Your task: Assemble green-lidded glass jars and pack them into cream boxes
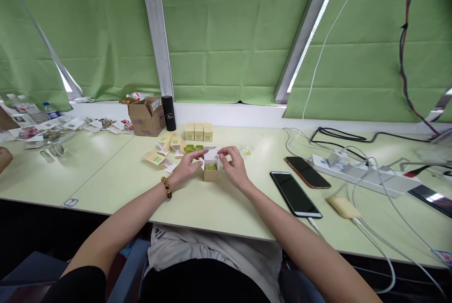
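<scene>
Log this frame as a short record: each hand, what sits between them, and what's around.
Left hand: at left side of small box, near its raised white flap
Right hand: at box's right side; firmness of either grip unclear
Box state: open, green piece inside
Behind: three closed cartons, in a row
Rightward: white-framed phone, power strip

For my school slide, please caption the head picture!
Left hand and right hand at a small open box with something green inside.

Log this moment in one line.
left hand: left of open box | right hand: right of it | inside: green item | farther back: three boxes in a row
</scene>
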{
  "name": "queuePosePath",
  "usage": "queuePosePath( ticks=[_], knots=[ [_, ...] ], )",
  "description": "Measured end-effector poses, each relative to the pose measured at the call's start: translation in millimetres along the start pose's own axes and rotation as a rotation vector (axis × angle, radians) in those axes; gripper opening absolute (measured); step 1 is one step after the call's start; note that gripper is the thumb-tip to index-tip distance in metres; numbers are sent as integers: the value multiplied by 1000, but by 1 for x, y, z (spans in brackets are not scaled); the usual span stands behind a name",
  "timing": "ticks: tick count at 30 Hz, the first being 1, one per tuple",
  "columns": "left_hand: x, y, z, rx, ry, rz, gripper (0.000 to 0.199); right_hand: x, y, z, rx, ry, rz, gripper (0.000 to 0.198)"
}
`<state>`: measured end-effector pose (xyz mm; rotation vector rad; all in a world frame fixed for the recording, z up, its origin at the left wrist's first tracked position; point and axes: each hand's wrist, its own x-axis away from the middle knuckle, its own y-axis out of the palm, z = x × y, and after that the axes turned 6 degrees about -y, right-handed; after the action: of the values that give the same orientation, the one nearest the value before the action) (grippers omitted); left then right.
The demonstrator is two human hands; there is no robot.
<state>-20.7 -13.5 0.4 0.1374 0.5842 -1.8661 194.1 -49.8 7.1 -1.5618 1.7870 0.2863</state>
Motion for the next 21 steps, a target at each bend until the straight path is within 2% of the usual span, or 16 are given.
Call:
queuePosePath(
  ticks=[3,6,14,21],
  knots=[
    [0,-1,-1,38,-9,-9,45,-2,-1,9,-72,76,52,17],
    [-1,-1,-1,98,-24,-42,45,-3,1,17,-112,147,41,26],
    [4,10,11,32,24,35,34,0,7,17,-155,171,-32,45],
    [7,15,7,-29,-2,42,43,3,10,19,-137,206,-112,56]
  ],
)
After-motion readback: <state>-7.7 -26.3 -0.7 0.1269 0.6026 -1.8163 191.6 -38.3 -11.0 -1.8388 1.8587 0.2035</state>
